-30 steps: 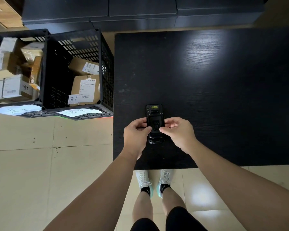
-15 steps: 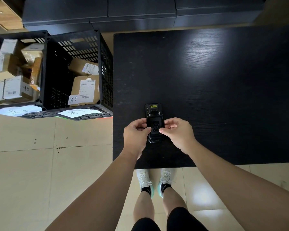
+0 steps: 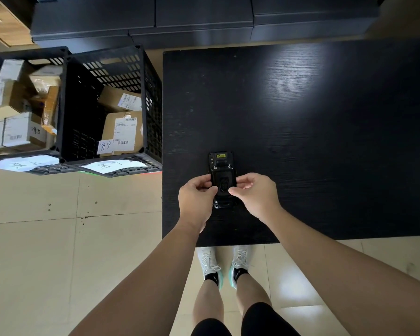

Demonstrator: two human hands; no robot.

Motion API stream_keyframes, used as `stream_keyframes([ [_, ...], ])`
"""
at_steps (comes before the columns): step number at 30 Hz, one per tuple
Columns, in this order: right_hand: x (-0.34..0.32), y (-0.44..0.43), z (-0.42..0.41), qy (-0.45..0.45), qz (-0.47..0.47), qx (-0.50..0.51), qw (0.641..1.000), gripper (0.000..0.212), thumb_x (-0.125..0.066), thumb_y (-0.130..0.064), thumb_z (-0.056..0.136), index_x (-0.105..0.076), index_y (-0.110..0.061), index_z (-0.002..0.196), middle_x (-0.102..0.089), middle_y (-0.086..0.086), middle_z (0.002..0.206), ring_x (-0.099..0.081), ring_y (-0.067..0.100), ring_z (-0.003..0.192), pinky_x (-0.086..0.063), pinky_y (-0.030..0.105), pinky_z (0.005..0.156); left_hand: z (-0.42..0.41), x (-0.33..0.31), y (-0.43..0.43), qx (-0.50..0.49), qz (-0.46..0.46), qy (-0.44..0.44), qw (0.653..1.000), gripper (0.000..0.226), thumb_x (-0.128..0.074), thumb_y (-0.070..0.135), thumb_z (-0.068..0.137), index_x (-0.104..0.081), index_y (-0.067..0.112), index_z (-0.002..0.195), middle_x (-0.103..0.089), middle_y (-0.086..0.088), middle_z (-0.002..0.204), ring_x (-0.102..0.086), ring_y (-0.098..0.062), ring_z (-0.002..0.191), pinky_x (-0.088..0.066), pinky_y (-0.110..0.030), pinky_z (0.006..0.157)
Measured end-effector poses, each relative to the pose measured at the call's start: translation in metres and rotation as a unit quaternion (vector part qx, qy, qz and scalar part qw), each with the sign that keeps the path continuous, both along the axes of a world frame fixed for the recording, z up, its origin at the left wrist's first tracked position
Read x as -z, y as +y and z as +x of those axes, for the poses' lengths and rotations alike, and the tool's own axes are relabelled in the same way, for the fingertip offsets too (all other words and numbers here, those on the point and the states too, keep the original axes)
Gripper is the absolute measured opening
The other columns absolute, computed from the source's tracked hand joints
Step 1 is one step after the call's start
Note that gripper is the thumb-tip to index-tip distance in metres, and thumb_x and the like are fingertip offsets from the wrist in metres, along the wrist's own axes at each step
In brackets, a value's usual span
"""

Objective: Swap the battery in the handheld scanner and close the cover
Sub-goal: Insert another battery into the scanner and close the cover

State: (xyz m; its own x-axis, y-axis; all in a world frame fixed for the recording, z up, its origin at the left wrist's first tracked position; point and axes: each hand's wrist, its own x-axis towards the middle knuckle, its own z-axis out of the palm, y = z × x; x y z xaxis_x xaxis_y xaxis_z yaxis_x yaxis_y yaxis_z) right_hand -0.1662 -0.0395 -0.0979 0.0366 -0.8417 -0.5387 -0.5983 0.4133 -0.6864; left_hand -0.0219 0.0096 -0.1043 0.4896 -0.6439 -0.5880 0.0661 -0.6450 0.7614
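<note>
A black handheld scanner [image 3: 221, 175] lies back-up on the black table [image 3: 301, 132], near its front left corner. A small yellow label shows at its far end. My left hand [image 3: 196, 198] pinches the scanner's left edge with thumb and fingers. My right hand [image 3: 255, 193] pinches the right edge, thumb resting on the back cover. The cover looks seated on the scanner's back. No loose battery is in sight.
Two black plastic crates [image 3: 107, 105] filled with cardboard parcels stand on the tiled floor left of the table, paper labels on their near rims. Dark cabinets [image 3: 204, 18] run along the far side. My feet [image 3: 223, 265] are under the table's front edge.
Both hands stay on the scanner's sides; the fingers have shifted slightly up along the cover. The scanner has hardly moved.
</note>
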Motion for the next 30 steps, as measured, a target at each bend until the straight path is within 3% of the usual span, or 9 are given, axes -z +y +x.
stream_keyframes([
  [3,-0.002,0.001,0.000,0.004,-0.010,-0.019,1.000,0.025,-0.080,-0.020,0.078,-0.078,-0.020,0.103,-0.077,-0.005,0.092,-0.065,-0.001,0.077,-0.050,0.013,0.074,0.000,-0.001,0.001,-0.002,-0.001,0.002,1.000,0.034,-0.072,0.001,0.086,-0.075,0.016,0.116,-0.076,0.002,0.096,-0.071,-0.010,0.089,-0.057,-0.025,0.089],
  [6,-0.002,0.003,0.001,0.003,-0.023,-0.021,0.999,0.026,-0.078,-0.019,0.081,-0.078,-0.018,0.106,-0.077,-0.003,0.094,-0.063,0.000,0.077,-0.046,0.009,0.073,0.001,0.001,0.002,0.007,-0.001,-0.003,1.000,0.035,-0.073,0.003,0.086,-0.073,0.014,0.120,-0.075,-0.001,0.099,-0.070,-0.012,0.091,-0.056,-0.025,0.091],
  [12,0.005,0.009,0.006,0.041,-0.060,-0.036,0.997,0.029,-0.076,-0.023,0.083,-0.076,-0.015,0.110,-0.074,0.003,0.087,-0.068,0.014,0.085,-0.054,0.028,0.084,-0.002,0.004,0.003,0.040,-0.006,-0.052,0.998,0.035,-0.073,0.006,0.087,-0.072,0.010,0.121,-0.073,-0.002,0.106,-0.069,-0.013,0.097,-0.055,-0.028,0.095],
  [17,0.006,0.009,0.004,0.046,-0.071,-0.052,0.995,0.030,-0.077,-0.024,0.082,-0.076,-0.014,0.110,-0.074,0.001,0.084,-0.068,0.013,0.084,-0.051,0.023,0.080,-0.002,0.003,0.002,0.045,-0.004,-0.071,0.996,0.035,-0.073,0.007,0.087,-0.072,0.010,0.122,-0.071,-0.001,0.105,-0.069,-0.012,0.096,-0.055,-0.027,0.094],
  [22,0.004,0.004,0.003,0.039,-0.052,-0.040,0.997,0.027,-0.080,-0.025,0.078,-0.077,-0.018,0.104,-0.072,-0.009,0.089,-0.064,-0.001,0.077,-0.053,0.018,0.081,-0.002,0.003,-0.001,0.045,-0.001,-0.076,0.996,0.035,-0.076,0.018,0.084,-0.074,0.013,0.118,-0.075,0.002,0.100,-0.070,-0.011,0.094,-0.056,-0.032,0.094],
  [27,0.005,-0.010,0.005,0.012,-0.040,0.005,0.999,0.039,-0.079,-0.031,0.079,-0.070,-0.020,0.115,-0.072,-0.005,0.102,-0.066,0.006,0.089,-0.053,0.024,0.085,0.002,0.001,-0.015,0.037,0.003,-0.103,0.994,0.042,-0.077,0.028,0.083,-0.070,0.016,0.123,-0.073,0.004,0.094,-0.069,-0.012,0.093,-0.056,-0.034,0.094],
  [30,0.007,-0.019,0.007,0.002,-0.037,0.011,0.999,0.042,-0.079,-0.032,0.079,-0.069,-0.020,0.118,-0.072,-0.005,0.105,-0.067,0.007,0.092,-0.051,0.020,0.081,0.003,0.002,-0.022,0.049,0.005,-0.107,0.993,0.044,-0.078,0.027,0.081,-0.069,0.017,0.123,-0.072,0.004,0.096,-0.069,-0.013,0.092,-0.057,-0.037,0.092],
])
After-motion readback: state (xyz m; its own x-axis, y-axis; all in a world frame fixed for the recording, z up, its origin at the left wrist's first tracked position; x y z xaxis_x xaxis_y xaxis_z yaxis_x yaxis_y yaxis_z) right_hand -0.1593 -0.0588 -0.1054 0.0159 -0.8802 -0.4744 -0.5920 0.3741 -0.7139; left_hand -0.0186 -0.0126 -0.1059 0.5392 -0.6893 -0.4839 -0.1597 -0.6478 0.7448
